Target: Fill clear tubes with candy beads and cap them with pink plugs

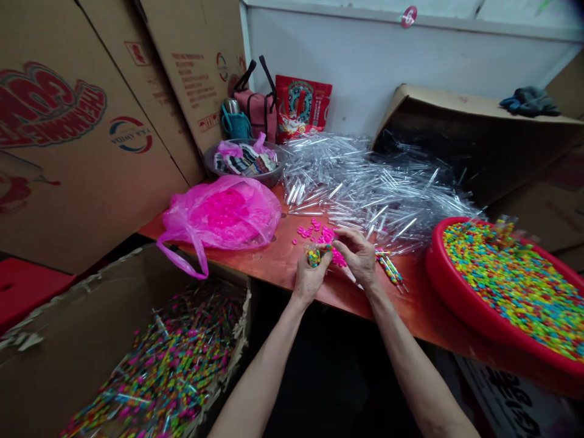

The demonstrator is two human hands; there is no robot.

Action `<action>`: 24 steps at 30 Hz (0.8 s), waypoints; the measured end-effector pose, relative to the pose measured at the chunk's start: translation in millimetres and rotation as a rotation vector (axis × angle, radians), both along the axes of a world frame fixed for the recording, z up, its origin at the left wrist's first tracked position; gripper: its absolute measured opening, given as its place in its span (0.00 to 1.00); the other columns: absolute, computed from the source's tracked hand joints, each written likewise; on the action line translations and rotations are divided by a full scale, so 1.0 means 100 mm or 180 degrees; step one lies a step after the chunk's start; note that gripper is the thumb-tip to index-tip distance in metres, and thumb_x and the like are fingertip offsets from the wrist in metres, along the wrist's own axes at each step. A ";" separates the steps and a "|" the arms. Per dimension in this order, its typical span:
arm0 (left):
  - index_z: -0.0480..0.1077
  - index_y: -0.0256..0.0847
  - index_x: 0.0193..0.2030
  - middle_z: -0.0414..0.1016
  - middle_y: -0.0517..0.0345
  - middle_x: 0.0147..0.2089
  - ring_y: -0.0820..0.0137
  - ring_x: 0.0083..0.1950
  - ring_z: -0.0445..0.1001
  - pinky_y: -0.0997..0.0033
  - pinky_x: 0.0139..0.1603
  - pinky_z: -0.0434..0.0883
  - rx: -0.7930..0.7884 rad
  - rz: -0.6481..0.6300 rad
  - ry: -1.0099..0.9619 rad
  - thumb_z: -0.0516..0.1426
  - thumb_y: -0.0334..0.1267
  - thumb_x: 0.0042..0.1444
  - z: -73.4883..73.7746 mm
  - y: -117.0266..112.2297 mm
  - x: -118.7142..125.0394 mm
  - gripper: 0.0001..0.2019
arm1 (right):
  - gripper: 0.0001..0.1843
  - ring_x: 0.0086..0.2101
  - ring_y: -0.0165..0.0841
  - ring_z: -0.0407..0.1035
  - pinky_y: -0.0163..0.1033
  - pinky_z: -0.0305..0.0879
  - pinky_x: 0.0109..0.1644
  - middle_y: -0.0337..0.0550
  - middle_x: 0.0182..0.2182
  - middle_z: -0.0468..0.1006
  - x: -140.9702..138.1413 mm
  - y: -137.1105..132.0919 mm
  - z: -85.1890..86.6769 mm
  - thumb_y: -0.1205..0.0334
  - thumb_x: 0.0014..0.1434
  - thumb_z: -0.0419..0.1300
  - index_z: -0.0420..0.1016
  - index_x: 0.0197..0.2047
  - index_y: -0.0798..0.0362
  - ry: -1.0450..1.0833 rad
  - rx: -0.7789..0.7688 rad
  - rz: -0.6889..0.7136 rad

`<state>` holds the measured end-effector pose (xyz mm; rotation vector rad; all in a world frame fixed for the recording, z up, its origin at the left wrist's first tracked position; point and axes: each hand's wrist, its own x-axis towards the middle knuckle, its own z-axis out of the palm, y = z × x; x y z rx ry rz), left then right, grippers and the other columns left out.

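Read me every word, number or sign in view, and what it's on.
"6": round red sticker on the white wall.
"AWIDA", apparently, preceding letters unclear: left carton; its large red lettering is too distorted to read surely.
Second carton: red print too small.
Red pouch: print too small.
White package, lower right: bold dark characters, unreadable.

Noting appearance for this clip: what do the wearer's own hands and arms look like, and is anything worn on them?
The left hand and right hand are ungloved. Both forearms show no sleeve, watch or bracelet. Rings are too small to judge.
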<state>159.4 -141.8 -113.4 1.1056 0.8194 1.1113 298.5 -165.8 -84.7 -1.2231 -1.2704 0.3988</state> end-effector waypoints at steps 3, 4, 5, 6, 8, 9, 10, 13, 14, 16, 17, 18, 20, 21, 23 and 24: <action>0.79 0.40 0.47 0.75 0.60 0.29 0.72 0.29 0.73 0.73 0.31 0.71 0.0050 -0.0047 0.0034 0.67 0.52 0.53 0.00 0.00 0.00 0.20 | 0.14 0.46 0.38 0.75 0.43 0.73 0.52 0.44 0.46 0.80 0.06 0.01 -0.02 0.53 0.60 0.70 0.83 0.48 0.45 0.0338 -0.0247 0.0270; 0.79 0.41 0.47 0.75 0.60 0.29 0.71 0.30 0.74 0.73 0.32 0.71 0.0063 -0.0052 0.0034 0.68 0.52 0.53 -0.01 0.00 0.00 0.20 | 0.13 0.46 0.37 0.75 0.43 0.73 0.52 0.43 0.46 0.80 0.08 0.02 -0.03 0.53 0.60 0.70 0.84 0.47 0.45 0.0482 -0.0344 0.0384; 0.78 0.41 0.47 0.75 0.59 0.30 0.71 0.30 0.74 0.73 0.32 0.71 0.0073 -0.0054 0.0026 0.68 0.51 0.53 -0.02 0.00 0.00 0.20 | 0.13 0.44 0.37 0.75 0.42 0.73 0.51 0.42 0.45 0.81 0.11 0.03 -0.05 0.52 0.59 0.70 0.84 0.47 0.45 0.0626 -0.0429 0.0484; 0.78 0.41 0.47 0.75 0.60 0.30 0.72 0.29 0.73 0.74 0.31 0.70 0.0086 -0.0062 0.0007 0.68 0.51 0.53 -0.02 0.00 0.00 0.20 | 0.13 0.43 0.36 0.76 0.42 0.73 0.51 0.42 0.43 0.81 0.12 0.03 -0.07 0.51 0.60 0.70 0.85 0.46 0.46 0.0762 -0.0498 0.0564; 0.77 0.40 0.48 0.74 0.62 0.29 0.76 0.25 0.69 0.76 0.28 0.68 0.0119 -0.0086 -0.0047 0.68 0.50 0.54 -0.04 0.00 0.00 0.20 | 0.14 0.40 0.34 0.76 0.40 0.73 0.49 0.41 0.41 0.82 0.12 0.04 -0.10 0.49 0.60 0.69 0.85 0.46 0.46 0.1030 -0.0589 0.0686; 0.77 0.40 0.49 0.73 0.63 0.29 0.77 0.24 0.67 0.77 0.26 0.66 0.0131 -0.0100 -0.0073 0.68 0.50 0.54 -0.04 0.00 0.00 0.20 | 0.14 0.39 0.33 0.76 0.40 0.73 0.48 0.41 0.40 0.82 0.11 0.05 -0.11 0.49 0.60 0.69 0.85 0.45 0.46 0.1163 -0.0612 0.0732; 0.77 0.40 0.49 0.72 0.63 0.28 0.78 0.23 0.65 0.78 0.25 0.65 0.0134 -0.0113 -0.0095 0.68 0.50 0.54 -0.05 0.00 0.00 0.20 | 0.14 0.39 0.33 0.76 0.40 0.73 0.48 0.41 0.40 0.82 0.11 0.05 -0.11 0.48 0.60 0.69 0.85 0.45 0.46 0.1281 -0.0616 0.0756; 0.76 0.39 0.49 0.72 0.63 0.28 0.79 0.23 0.64 0.79 0.24 0.63 0.0066 -0.0118 -0.0129 0.68 0.50 0.54 -0.04 0.01 0.00 0.21 | 0.15 0.38 0.33 0.76 0.40 0.72 0.48 0.41 0.39 0.83 0.13 0.04 -0.06 0.48 0.60 0.68 0.84 0.45 0.47 0.1318 -0.0563 0.0581; 0.76 0.38 0.49 0.73 0.63 0.28 0.79 0.23 0.64 0.79 0.24 0.63 0.0038 -0.0117 -0.0143 0.68 0.51 0.54 -0.03 0.01 0.00 0.22 | 0.15 0.39 0.34 0.75 0.40 0.72 0.48 0.41 0.39 0.83 0.17 0.03 -0.03 0.49 0.60 0.68 0.83 0.45 0.48 0.1166 -0.0561 0.0446; 0.76 0.38 0.50 0.74 0.62 0.28 0.79 0.22 0.64 0.80 0.23 0.62 -0.0001 -0.0118 -0.0183 0.67 0.51 0.54 -0.01 0.01 0.00 0.23 | 0.14 0.38 0.35 0.75 0.40 0.71 0.45 0.43 0.38 0.83 0.27 -0.03 0.01 0.50 0.61 0.68 0.83 0.45 0.49 0.0602 -0.0633 0.0169; 0.76 0.38 0.50 0.74 0.63 0.28 0.80 0.22 0.63 0.80 0.23 0.62 -0.0020 -0.0122 -0.0208 0.68 0.52 0.54 0.01 0.01 0.00 0.23 | 0.13 0.38 0.36 0.74 0.40 0.70 0.44 0.43 0.38 0.82 0.32 -0.06 0.02 0.51 0.61 0.67 0.82 0.44 0.50 0.0242 -0.0698 0.0078; 0.76 0.38 0.50 0.74 0.63 0.28 0.80 0.21 0.63 0.80 0.23 0.61 -0.0044 -0.0125 -0.0231 0.68 0.52 0.53 0.02 0.01 0.00 0.24 | 0.12 0.37 0.36 0.74 0.40 0.69 0.43 0.44 0.37 0.82 0.37 -0.11 0.02 0.52 0.62 0.66 0.82 0.42 0.51 -0.0135 -0.0779 0.0050; 0.76 0.37 0.49 0.73 0.63 0.27 0.80 0.21 0.62 0.80 0.22 0.60 -0.0107 -0.0127 -0.0259 0.68 0.52 0.52 0.04 0.00 0.00 0.24 | 0.10 0.35 0.36 0.72 0.40 0.67 0.41 0.44 0.35 0.81 0.45 -0.21 -0.01 0.54 0.64 0.63 0.81 0.39 0.51 -0.0856 -0.0959 0.0166; 0.76 0.37 0.49 0.73 0.63 0.27 0.80 0.21 0.62 0.80 0.22 0.60 -0.0130 -0.0121 -0.0259 0.69 0.53 0.52 0.05 -0.01 0.00 0.24 | 0.09 0.34 0.36 0.71 0.40 0.66 0.41 0.43 0.34 0.80 0.46 -0.26 -0.04 0.56 0.64 0.63 0.80 0.38 0.51 -0.1155 -0.1026 0.0260; 0.76 0.36 0.49 0.73 0.63 0.27 0.80 0.21 0.62 0.80 0.21 0.60 -0.0126 -0.0112 -0.0227 0.69 0.52 0.52 0.06 -0.01 0.00 0.24 | 0.08 0.34 0.36 0.70 0.40 0.65 0.41 0.44 0.34 0.79 0.47 -0.33 -0.10 0.58 0.65 0.62 0.77 0.36 0.51 -0.1557 -0.1083 0.0437; 0.76 0.36 0.49 0.73 0.63 0.27 0.80 0.21 0.62 0.80 0.21 0.60 -0.0100 -0.0111 -0.0209 0.68 0.52 0.52 0.06 -0.01 0.00 0.24 | 0.07 0.34 0.36 0.69 0.40 0.65 0.41 0.44 0.34 0.78 0.47 -0.35 -0.13 0.59 0.65 0.61 0.76 0.35 0.51 -0.1651 -0.1080 0.0481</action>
